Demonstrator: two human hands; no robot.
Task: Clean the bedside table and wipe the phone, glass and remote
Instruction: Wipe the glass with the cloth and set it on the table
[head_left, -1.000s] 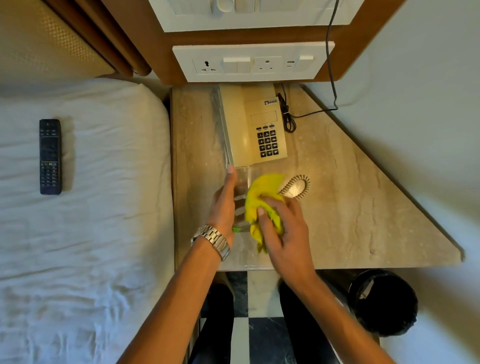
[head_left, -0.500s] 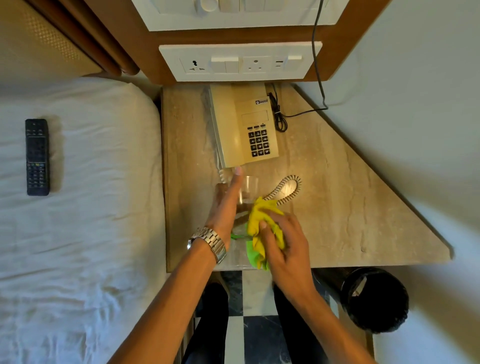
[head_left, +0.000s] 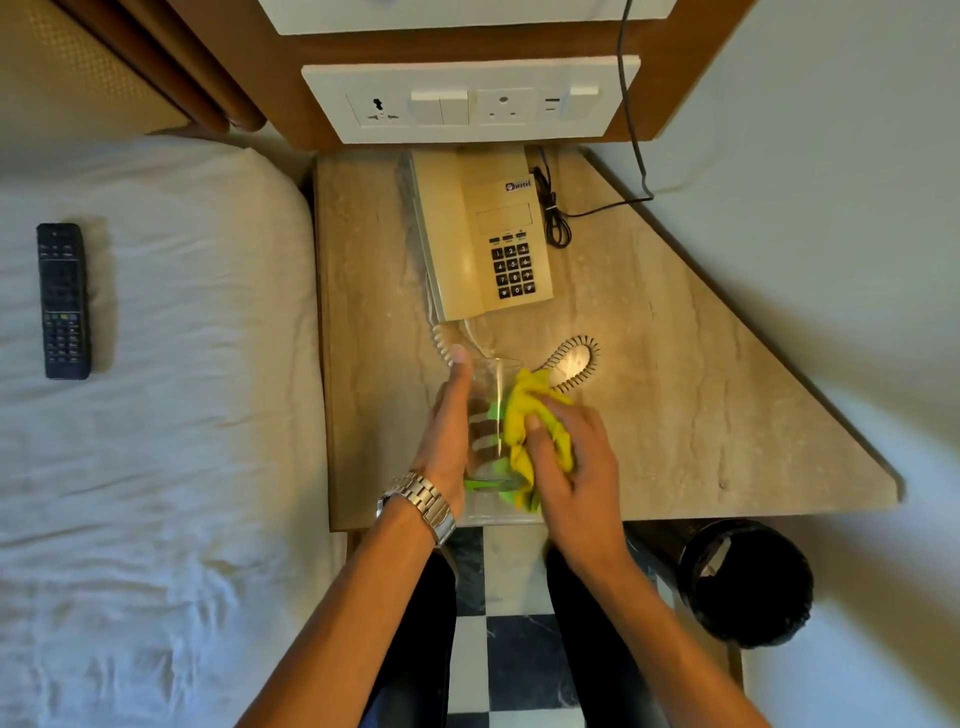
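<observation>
My left hand (head_left: 447, 431) grips a clear drinking glass (head_left: 488, 431) from its left side, above the near edge of the marble bedside table (head_left: 701, 405). My right hand (head_left: 571, 457) presses a yellow-green cloth (head_left: 530, 415) against the glass's right side. A beige push-button phone (head_left: 483, 234) sits at the back of the table, its coiled cord (head_left: 576, 364) looping to the right of the glass. A black remote (head_left: 63, 299) lies on the white bed (head_left: 156, 415) at the far left.
A socket and switch panel (head_left: 470, 101) is on the wall behind the phone, and a black cable (head_left: 634, 130) runs down to it. A black waste bin (head_left: 743, 582) stands on the floor under the table's near right edge.
The cloth in my right hand has slid along the glass, down towards me and then back up. My left hand keeps its hold on the glass. The view has shifted slightly.
</observation>
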